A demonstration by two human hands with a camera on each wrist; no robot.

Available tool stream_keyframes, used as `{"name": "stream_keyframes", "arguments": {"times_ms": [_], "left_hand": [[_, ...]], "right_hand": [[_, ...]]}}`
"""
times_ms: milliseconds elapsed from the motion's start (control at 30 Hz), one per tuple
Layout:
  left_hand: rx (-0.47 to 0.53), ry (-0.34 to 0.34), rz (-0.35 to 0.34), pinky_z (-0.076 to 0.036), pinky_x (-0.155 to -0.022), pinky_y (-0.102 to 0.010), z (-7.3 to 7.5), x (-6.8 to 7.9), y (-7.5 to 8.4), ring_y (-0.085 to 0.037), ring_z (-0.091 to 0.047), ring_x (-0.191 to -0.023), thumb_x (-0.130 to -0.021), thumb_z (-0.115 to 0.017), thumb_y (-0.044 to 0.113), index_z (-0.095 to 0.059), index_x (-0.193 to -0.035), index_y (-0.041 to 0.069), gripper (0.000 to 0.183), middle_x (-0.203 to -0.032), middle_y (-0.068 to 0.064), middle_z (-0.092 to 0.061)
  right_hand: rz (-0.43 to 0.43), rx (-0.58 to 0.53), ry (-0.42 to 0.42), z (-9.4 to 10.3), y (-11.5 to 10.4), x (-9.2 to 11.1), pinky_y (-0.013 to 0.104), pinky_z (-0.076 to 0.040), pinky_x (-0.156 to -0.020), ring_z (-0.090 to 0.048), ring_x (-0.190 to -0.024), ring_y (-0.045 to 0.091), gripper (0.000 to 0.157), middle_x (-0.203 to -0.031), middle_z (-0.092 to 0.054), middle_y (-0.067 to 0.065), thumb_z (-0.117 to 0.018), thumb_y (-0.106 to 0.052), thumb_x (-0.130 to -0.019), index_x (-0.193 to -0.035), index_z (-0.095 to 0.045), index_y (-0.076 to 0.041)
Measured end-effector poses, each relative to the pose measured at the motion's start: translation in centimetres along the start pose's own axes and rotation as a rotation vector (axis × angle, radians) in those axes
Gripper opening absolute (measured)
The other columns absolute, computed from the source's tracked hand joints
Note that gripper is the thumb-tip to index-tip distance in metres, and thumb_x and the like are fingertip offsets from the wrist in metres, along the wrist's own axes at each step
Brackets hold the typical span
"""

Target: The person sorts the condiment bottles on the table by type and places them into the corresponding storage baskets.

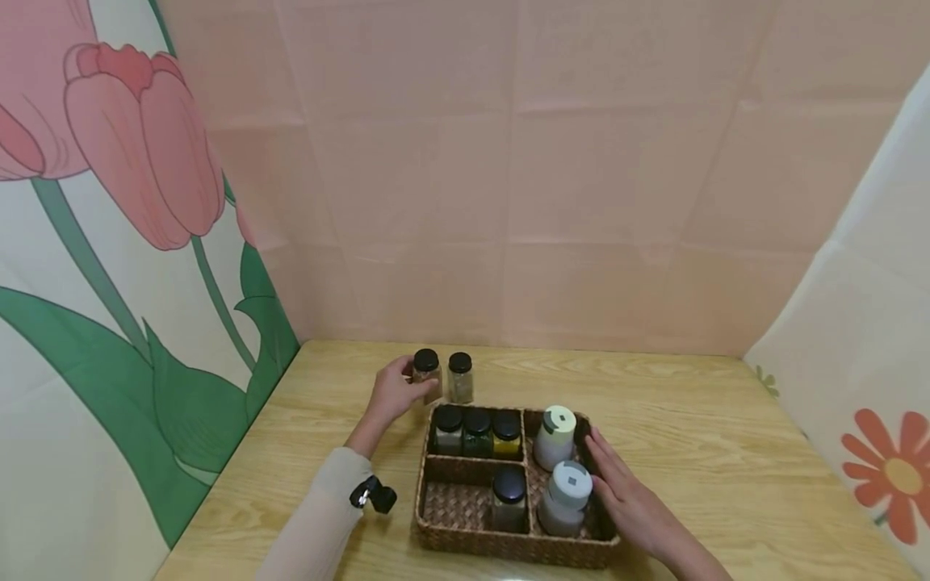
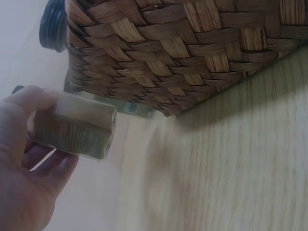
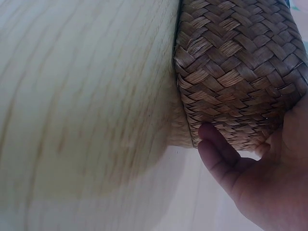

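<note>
My left hand point(image 1: 393, 393) holds a clear spice jar point(image 1: 428, 382) with a black lid, behind the back left corner of a woven basket point(image 1: 516, 551). In the left wrist view, the jar point(image 2: 77, 127) shows brownish contents between thumb and fingers. A similar black-lidded jar point(image 1: 461, 379) stands just right of it on the table. My right hand point(image 1: 630, 502) rests against the basket's right side, and its fingers point(image 3: 219, 144) lie along the outer wall in the right wrist view. Whether the held jar's base touches the table, I cannot tell.
The basket's back left compartment holds three dark-lidded jars point(image 1: 477, 433). One jar point(image 1: 508, 500) stands in the front left compartment. Two white-capped shakers point(image 1: 563, 500) fill the right one. A wood-grain table point(image 1: 726, 452) lies beneath, with a pink cloth backdrop point(image 1: 508, 202) behind.
</note>
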State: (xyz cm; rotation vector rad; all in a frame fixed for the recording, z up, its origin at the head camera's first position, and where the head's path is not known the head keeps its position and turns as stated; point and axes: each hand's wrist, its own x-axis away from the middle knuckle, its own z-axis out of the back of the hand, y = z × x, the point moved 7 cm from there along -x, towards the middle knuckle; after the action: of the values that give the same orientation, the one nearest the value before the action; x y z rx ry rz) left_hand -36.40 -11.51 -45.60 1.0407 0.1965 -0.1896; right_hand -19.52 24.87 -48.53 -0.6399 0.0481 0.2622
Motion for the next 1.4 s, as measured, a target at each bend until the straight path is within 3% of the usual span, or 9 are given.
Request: {"name": "stream_keyframes", "arguments": {"times_ms": [67, 100, 300, 933, 1133, 1233, 1300, 1400], "left_hand": [[0.001, 0.003, -0.007, -0.06, -0.08, -0.044, 0.2, 0.1, 0.2, -0.033, -0.067, -0.102, -0.083, -0.084, 0.029, -0.069, -0.121, 0.006, 0.046, -0.101, -0.01, -0.07], [0.003, 0.006, -0.013, -0.06, -0.082, -0.045, 0.3, 0.1, 0.3, -0.033, -0.067, -0.102, -0.083, -0.084, 0.029, -0.069, -0.121, 0.006, 0.047, -0.101, -0.01, -0.07], [0.022, 0.016, -0.039, -0.059, -0.09, -0.045, 0.9, 0.4, 0.9, -0.028, -0.067, -0.097, -0.083, -0.085, 0.025, -0.069, -0.119, 0.003, 0.045, -0.099, -0.01, -0.069], [0.078, 0.011, -0.104, -0.059, -0.092, -0.045, 2.0, 1.1, 4.2, -0.027, -0.066, -0.097, -0.082, -0.085, 0.022, -0.07, -0.118, 0.005, 0.042, -0.103, -0.011, -0.07], [0.084, 0.002, -0.102, -0.059, -0.092, -0.044, 2.3, 1.7, 5.4, -0.026, -0.065, -0.098, -0.082, -0.086, 0.023, -0.07, -0.12, 0.005, 0.045, -0.102, -0.009, -0.069], [0.087, 0.003, -0.108, -0.059, -0.091, -0.043, 2.6, 2.0, 5.8, -0.026, -0.065, -0.097, -0.081, -0.086, 0.023, -0.07, -0.12, 0.005, 0.046, -0.101, -0.008, -0.069], [0.095, 0.001, -0.113, -0.059, -0.091, -0.043, 2.7, 2.2, 6.1, -0.027, -0.065, -0.098, -0.081, -0.086, 0.023, -0.07, -0.12, 0.004, 0.046, -0.101, -0.009, -0.069], [0.116, -0.001, -0.125, -0.059, -0.091, -0.044, 3.0, 2.6, 6.6, -0.03, -0.065, -0.099, -0.081, -0.086, 0.022, -0.07, -0.119, 0.004, 0.045, -0.102, -0.011, -0.069]], "right_hand": [[0.015, 0.004, 0.013, 0.0, -0.1, 0.0, 0.01, -0.012, -0.112, -0.026, -0.148, 0.04, 0.057, -0.168, -0.021, 0.013, -0.044, -0.031, -0.109, -0.16, -0.03, -0.009], [0.015, -0.006, 0.013, 0.0, -0.1, 0.0, 0.004, -0.008, -0.107, -0.025, -0.149, 0.04, 0.057, -0.168, -0.02, 0.013, -0.043, -0.031, -0.109, -0.16, -0.03, -0.009], [0.027, -0.032, 0.016, -0.2, 0.0, 0.1, -0.007, -0.002, -0.097, -0.024, -0.148, 0.039, 0.057, -0.169, -0.019, 0.012, -0.043, -0.031, -0.109, -0.16, -0.029, -0.009], [-0.013, -0.033, -0.008, -0.2, 0.2, 0.2, -0.005, -0.001, -0.095, -0.021, -0.149, 0.038, 0.059, -0.169, -0.016, 0.01, -0.041, -0.035, -0.11, -0.161, -0.027, -0.01], [-0.008, 0.003, 0.003, -0.1, 0.1, 0.3, 0.007, -0.009, -0.108, -0.024, -0.149, 0.035, 0.058, -0.169, -0.018, 0.007, -0.041, -0.035, -0.11, -0.161, -0.028, -0.011], [-0.003, -0.002, 0.004, -0.2, 0.0, 0.3, 0.003, -0.008, -0.106, -0.024, -0.148, 0.036, 0.058, -0.169, -0.017, 0.008, -0.042, -0.033, -0.11, -0.161, -0.029, -0.01], [0.0, -0.019, 0.003, -0.2, 0.0, 0.3, -0.003, -0.002, -0.098, -0.023, -0.148, 0.037, 0.058, -0.169, -0.017, 0.008, -0.042, -0.032, -0.11, -0.161, -0.028, -0.009], [-0.004, -0.02, -0.003, -0.3, 0.0, 0.3, -0.003, -0.002, -0.098, -0.022, -0.149, 0.038, 0.058, -0.17, -0.016, 0.008, -0.042, -0.032, -0.11, -0.161, -0.028, -0.01]]}}
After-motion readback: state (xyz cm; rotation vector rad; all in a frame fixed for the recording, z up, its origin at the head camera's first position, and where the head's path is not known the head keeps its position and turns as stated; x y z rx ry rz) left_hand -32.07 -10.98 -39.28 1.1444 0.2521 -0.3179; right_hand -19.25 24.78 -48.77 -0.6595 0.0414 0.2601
